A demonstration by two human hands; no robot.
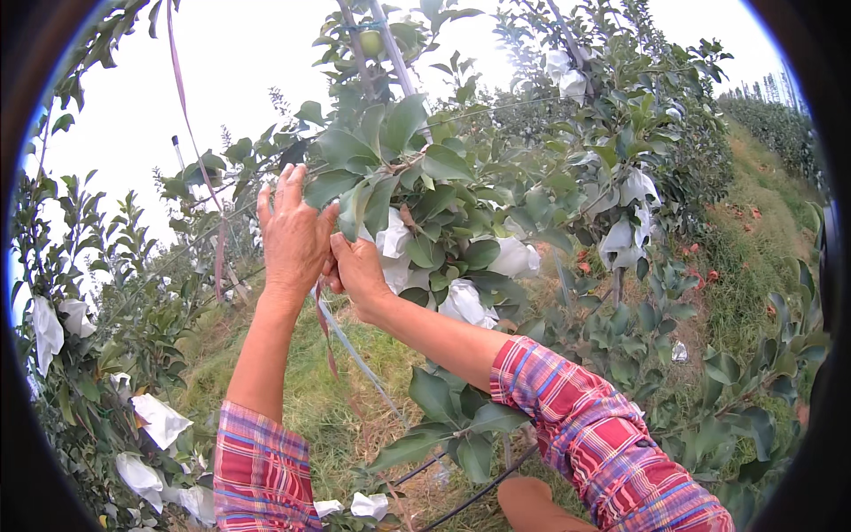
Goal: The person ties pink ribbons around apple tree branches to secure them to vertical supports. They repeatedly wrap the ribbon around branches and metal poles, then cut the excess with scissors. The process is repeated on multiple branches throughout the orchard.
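Observation:
My left hand (pixel 292 233) is raised beside a leafy apple branch (pixel 399 166), its fingers pointing up and its thumb near the leaves. Whether anything lies in its palm is hidden. Just below and to the right, my right hand (pixel 361 269) has its fingers curled, touching or almost touching the left. A thin faded-pink ribbon (pixel 326 332) runs down from the right hand's fingers toward the ground. Close to the right hand, white fruit bags (pixel 393 249) hang among the leaves, with another white bag (pixel 467 304) lower down.
A second pink ribbon (pixel 178 73) hangs at upper left. A pale pole (pixel 392 46) rises behind the branch near a green apple (pixel 371 43). Bagged fruit (pixel 158 419) hangs on the left-hand tree. A black hose (pixel 482 492) crosses low over the grass (pixel 266 372).

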